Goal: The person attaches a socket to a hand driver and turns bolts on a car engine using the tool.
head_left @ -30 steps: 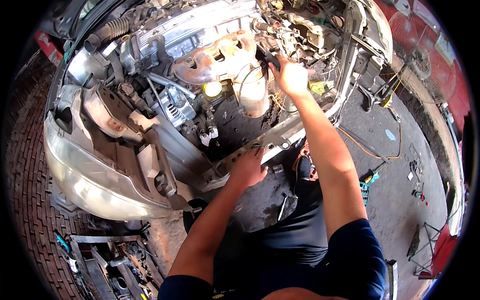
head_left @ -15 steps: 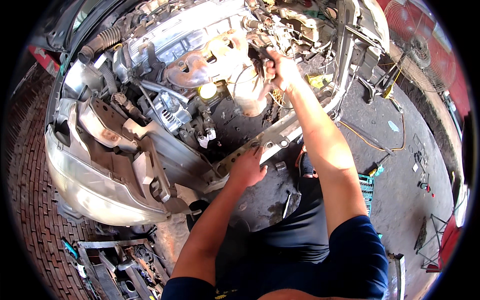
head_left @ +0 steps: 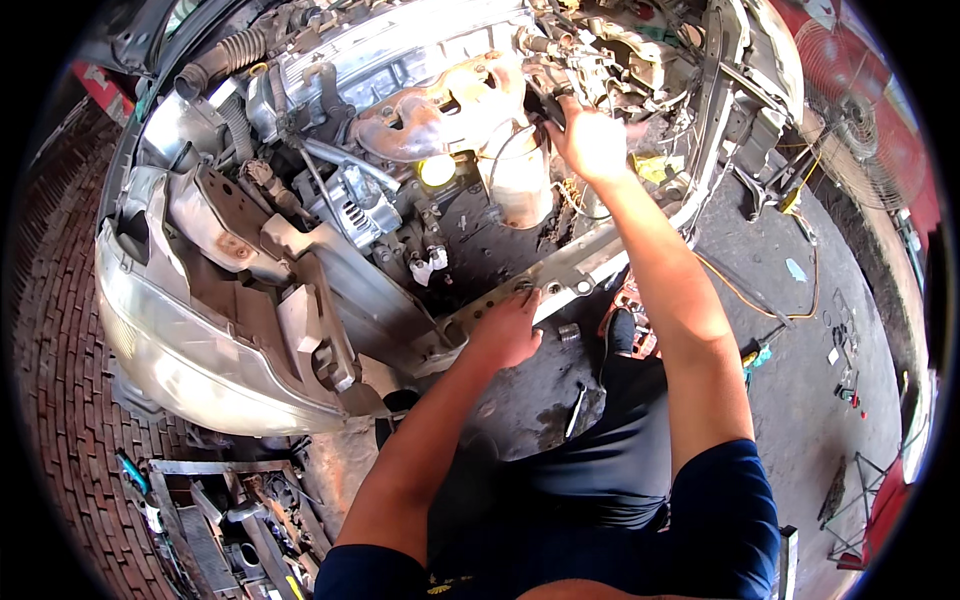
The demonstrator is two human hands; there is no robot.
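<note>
My left hand [head_left: 508, 330] rests on the pale metal front crossmember [head_left: 560, 270] of an opened-up car, fingers laid over its top edge and holding nothing. My right hand [head_left: 592, 145] reaches past it into the engine bay, beside the exhaust manifold's rusty heat shield [head_left: 425, 118] and the catalytic converter [head_left: 520, 185]. Its fingers are closed around a dark, narrow piece [head_left: 548, 103] that I cannot make out. A thin dark cable loops in front of the converter. The alternator [head_left: 362, 208] and a round yellow cap-like part [head_left: 437, 171] lie left of the converter.
The bumper and headlight section [head_left: 215, 370] juts out at left. A frame of loose parts [head_left: 240, 520] lies lower left on the brick floor. A ratchet-like tool [head_left: 575, 410] is near my legs. A large fan [head_left: 855, 120] stands at right, near an orange cable [head_left: 765, 310].
The view has shifted, so the car sits slightly further right. My right hand has turned, its back now showing more. My left hand stays on the crossmember. An orange-red case shows by my foot.
</note>
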